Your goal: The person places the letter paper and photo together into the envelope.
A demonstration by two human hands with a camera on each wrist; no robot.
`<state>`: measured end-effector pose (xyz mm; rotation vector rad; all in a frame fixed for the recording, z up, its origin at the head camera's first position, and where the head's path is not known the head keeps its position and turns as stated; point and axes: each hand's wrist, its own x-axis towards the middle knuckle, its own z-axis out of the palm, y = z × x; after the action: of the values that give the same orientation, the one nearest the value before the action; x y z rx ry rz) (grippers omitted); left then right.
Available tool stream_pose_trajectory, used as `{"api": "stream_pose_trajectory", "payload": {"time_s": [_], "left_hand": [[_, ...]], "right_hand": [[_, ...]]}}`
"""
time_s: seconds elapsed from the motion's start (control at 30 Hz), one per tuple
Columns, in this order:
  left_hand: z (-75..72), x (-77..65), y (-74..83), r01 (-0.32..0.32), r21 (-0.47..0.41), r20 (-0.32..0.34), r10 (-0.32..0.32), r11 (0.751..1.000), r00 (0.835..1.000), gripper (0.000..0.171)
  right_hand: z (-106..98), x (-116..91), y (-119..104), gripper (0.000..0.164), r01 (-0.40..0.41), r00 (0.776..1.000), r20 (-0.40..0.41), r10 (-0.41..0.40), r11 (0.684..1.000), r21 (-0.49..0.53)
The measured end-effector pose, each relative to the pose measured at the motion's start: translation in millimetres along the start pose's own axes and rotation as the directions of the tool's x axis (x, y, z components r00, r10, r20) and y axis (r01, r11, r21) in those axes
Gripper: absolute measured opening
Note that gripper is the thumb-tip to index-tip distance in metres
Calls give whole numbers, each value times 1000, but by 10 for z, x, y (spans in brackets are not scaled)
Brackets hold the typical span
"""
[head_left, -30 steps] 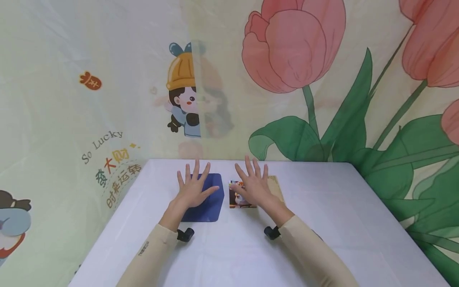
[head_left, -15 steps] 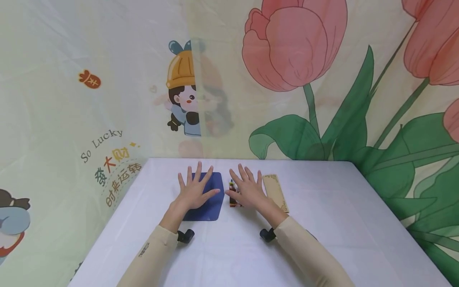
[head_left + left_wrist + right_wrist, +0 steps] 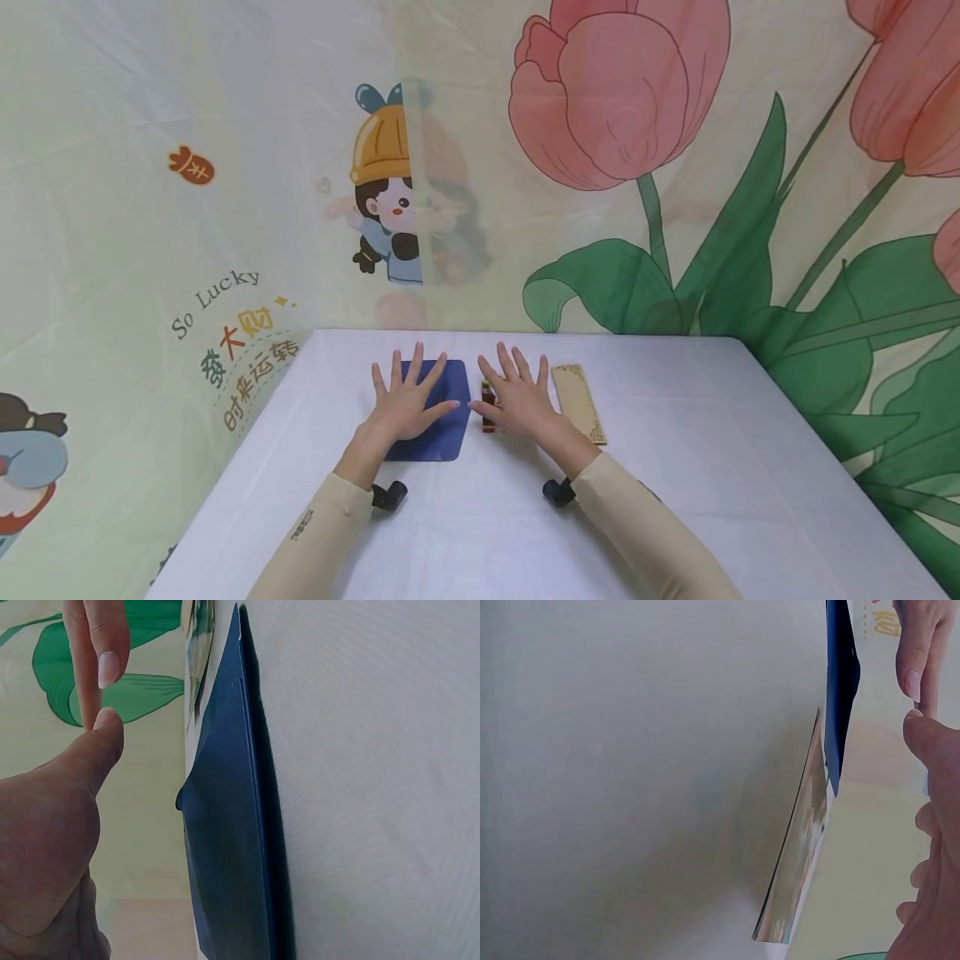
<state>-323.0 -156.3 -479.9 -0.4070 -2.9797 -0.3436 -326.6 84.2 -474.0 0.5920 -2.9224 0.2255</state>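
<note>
My left hand (image 3: 401, 407), fingers spread, hovers palm down over a flat dark blue envelope-like piece (image 3: 448, 437). In the left wrist view the blue piece (image 3: 232, 825) lies on the table with a raised fold, apart from the hand. My right hand (image 3: 519, 403) is likewise spread above a small picture card (image 3: 488, 418), which it mostly hides. The right wrist view shows this card (image 3: 795, 855) lying low with a slightly lifted edge, untouched. Right of that hand lies a tan strip (image 3: 578, 404) with an ornate border. Neither hand holds anything.
A white-covered table (image 3: 480, 533) carries these things near its far edge. Behind it hangs a printed cloth (image 3: 465, 308) with tulips and a cartoon figure. Black wrist-camera mounts (image 3: 390, 496) stick out below both wrists.
My right hand has moved left and slightly toward me, covering more of the picture card and uncovering the tan strip. The left hand has stayed nearly still.
</note>
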Motion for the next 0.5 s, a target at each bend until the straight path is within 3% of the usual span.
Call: {"api": "stream_pose_trajectory", "payload": {"time_s": [0.13, 0.27, 0.5], "left_hand": [[-8, -35, -7, -5, -21, 31, 5, 1000, 999, 95], [-18, -91, -55, -23, -85, 110, 33, 996, 993, 109], [-137, -196, -71, -10, -149, 264, 50, 989, 963, 127]], "right_hand": [[13, -10, -17, 85, 5, 1000, 18, -5, 1000, 1], [17, -24, -49, 84, 16, 999, 45, -16, 1000, 18], [36, -22, -137, 82, 57, 995, 77, -58, 998, 12]]}}
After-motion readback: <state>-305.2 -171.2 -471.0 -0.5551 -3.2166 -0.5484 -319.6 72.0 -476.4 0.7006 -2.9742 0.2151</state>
